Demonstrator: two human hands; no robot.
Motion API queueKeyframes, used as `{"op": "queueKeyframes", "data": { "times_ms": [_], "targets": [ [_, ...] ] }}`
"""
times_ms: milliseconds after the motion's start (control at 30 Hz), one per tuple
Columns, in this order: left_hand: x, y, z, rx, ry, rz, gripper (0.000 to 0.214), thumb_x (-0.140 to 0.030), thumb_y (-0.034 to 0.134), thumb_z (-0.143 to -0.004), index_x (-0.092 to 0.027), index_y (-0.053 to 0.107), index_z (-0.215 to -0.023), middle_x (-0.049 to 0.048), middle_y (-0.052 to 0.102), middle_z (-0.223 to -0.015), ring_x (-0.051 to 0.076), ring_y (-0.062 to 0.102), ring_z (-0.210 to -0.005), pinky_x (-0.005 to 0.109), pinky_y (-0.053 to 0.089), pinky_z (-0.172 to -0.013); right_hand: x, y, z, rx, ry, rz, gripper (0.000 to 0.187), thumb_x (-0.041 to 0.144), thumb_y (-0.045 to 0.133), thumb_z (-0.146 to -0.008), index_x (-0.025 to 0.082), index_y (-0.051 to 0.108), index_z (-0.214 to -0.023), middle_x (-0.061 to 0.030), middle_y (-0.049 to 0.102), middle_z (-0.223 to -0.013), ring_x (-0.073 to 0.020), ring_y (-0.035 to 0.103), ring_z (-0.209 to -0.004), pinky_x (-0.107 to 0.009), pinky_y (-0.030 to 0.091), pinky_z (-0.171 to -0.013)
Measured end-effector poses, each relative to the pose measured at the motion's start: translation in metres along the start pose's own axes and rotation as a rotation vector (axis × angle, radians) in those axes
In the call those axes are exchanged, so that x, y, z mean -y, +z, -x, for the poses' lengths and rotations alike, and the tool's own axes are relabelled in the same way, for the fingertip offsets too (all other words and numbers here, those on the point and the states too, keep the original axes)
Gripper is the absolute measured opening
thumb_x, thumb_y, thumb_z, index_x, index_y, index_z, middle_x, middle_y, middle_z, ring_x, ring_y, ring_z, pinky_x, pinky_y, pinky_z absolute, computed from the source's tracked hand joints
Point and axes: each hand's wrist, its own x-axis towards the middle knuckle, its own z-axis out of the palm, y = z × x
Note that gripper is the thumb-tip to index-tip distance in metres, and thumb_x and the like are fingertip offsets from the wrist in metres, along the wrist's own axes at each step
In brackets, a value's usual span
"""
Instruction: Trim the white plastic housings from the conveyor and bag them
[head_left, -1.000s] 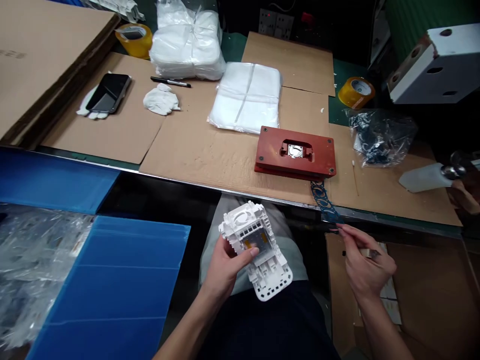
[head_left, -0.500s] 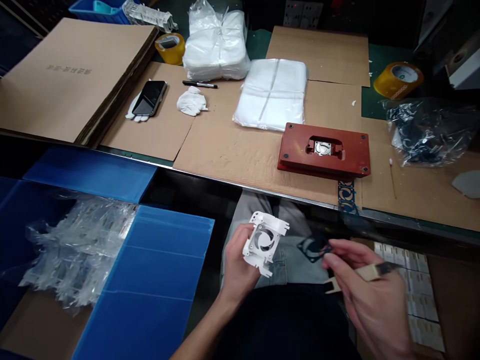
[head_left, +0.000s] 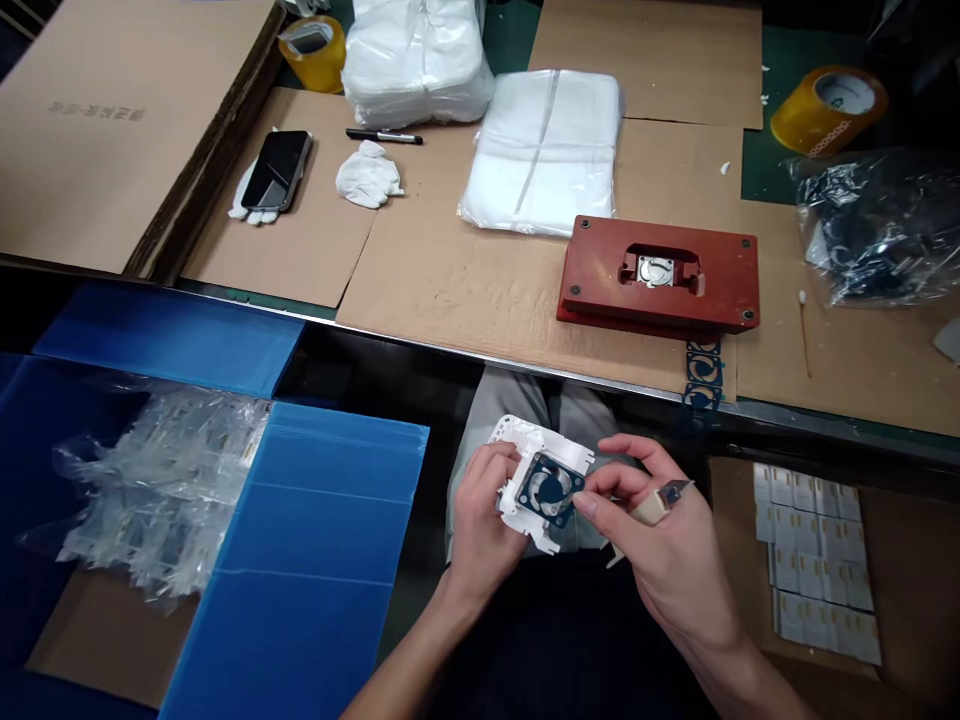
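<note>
Over my lap, my left hand (head_left: pixel 480 520) grips a white moulded plastic part (head_left: pixel 525 455) from its left side. A square dark blue gasket (head_left: pixel 550 487) with a round hole lies on the part's face. My right hand (head_left: pixel 660 540) pinches the gasket's right edge with thumb and forefinger. A taped small blade-like tool (head_left: pixel 660 500) rides on one of its fingers. A strip of more blue gaskets (head_left: pixel 703 372) hangs over the table edge below a red fixture block (head_left: pixel 720 280).
Blue corrugated bin (head_left: pixel 300 540) with bagged clear parts (head_left: pixel 150 480) stands at my left. A box of small white pieces (head_left: pixel 817 560) sits at lower right. On the cardboard-covered table: white bags (head_left: pixel 547 150), phone (head_left: pixel 276 170), pen (head_left: pixel 384 136), tape rolls (head_left: pixel 829 108), black bagged parts (head_left: pixel 877 230).
My right hand tore a blue gasket off the strip and brought it left onto the white part, which my left hand turned over. The camera tilted down and left.
</note>
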Motion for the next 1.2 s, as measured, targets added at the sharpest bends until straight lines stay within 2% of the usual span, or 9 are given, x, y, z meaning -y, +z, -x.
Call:
{"op": "queueKeyframes", "data": {
  "times_ms": [400, 633, 1200],
  "targets": [
    [0.0014, 0.0012, -0.0017, 0.006, -0.004, 0.002, 0.004, -0.018, 0.066, -0.084, -0.022, 0.064, -0.084, 0.0070, 0.064, -0.099, 0.024, 0.062, -0.096, 0.034, 0.049, -0.085, 0.0019, -0.0012, -0.0028, 0.014, 0.029, -0.031, 0.044, 0.031, 0.081, -0.082, 0.026, 0.058, -0.119, 0.0044, 0.063, -0.076, -0.0087, 0.051, -0.059, -0.021, 0.040, -0.053],
    [0.0044, 0.0022, -0.0022, 0.006, -0.008, 0.036, 0.011, -0.012, 0.063, -0.081, -0.021, 0.063, -0.085, 0.0068, 0.063, -0.100, 0.022, 0.062, -0.092, 0.032, 0.049, -0.080, 0.0002, -0.0045, -0.0012, -0.005, 0.029, -0.013, 0.043, 0.031, 0.079, -0.085, 0.029, 0.056, -0.121, 0.0048, 0.064, -0.081, -0.0077, 0.051, -0.062, -0.020, 0.040, -0.056],
    [0.0061, 0.0032, 0.0000, 0.016, 0.009, 0.001, 0.008, -0.015, 0.066, -0.081, -0.022, 0.063, -0.086, 0.0064, 0.064, -0.100, 0.023, 0.062, -0.094, 0.031, 0.048, -0.081, -0.0016, -0.0014, -0.0060, 0.005, 0.059, -0.023, 0.044, 0.033, 0.081, -0.082, 0.027, 0.059, -0.119, 0.0046, 0.062, -0.077, -0.0094, 0.054, -0.065, -0.019, 0.041, -0.055]
  ]
}}
